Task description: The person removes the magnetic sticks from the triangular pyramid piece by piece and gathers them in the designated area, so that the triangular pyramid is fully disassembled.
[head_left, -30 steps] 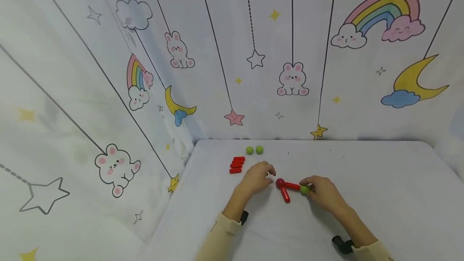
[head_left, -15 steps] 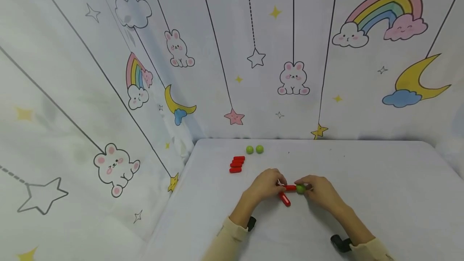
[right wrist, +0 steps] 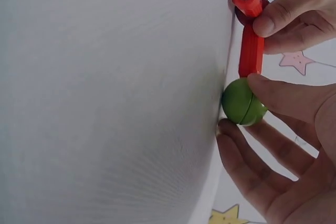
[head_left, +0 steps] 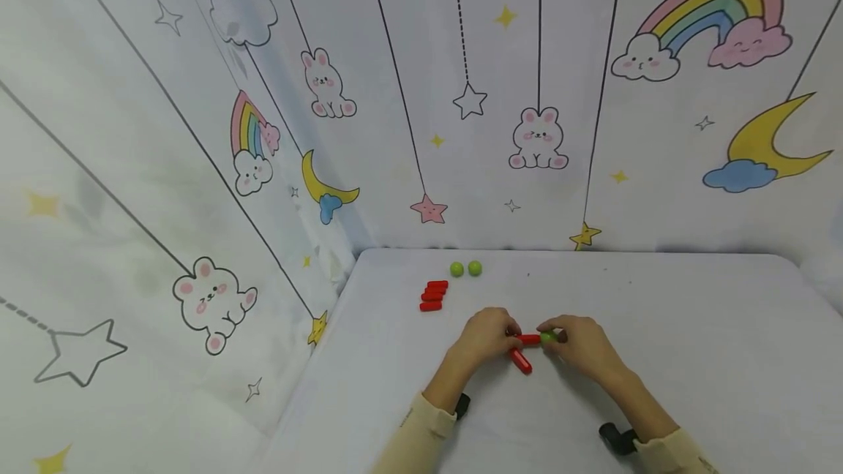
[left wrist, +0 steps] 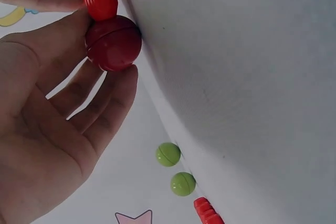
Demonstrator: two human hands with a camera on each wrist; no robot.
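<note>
In the head view my left hand (head_left: 487, 335) covers a dark red ball (left wrist: 114, 43), which its thumb and fingers pinch in the left wrist view. A red rod (head_left: 529, 340) runs from this ball to a green ball (right wrist: 239, 102). My right hand (head_left: 584, 346) grips the green ball between thumb and fingers. A second red rod (head_left: 521, 361) points from the red ball toward the near side. Its free end shows a round silvery tip in the right wrist view. The joined pieces lie low at the white tabletop.
Toward the back left of the white table (head_left: 691, 342), several red rods (head_left: 432, 296) lie in a stack-like row. Two loose green balls (head_left: 465, 268) sit just behind them. A printed curtain (head_left: 474, 181) rises behind the table and along its left side.
My left hand has come right and down onto the red ball and taken hold of it. The joined rods have turned slightly. My right hand stays on the green ball, shifted a little left.
</note>
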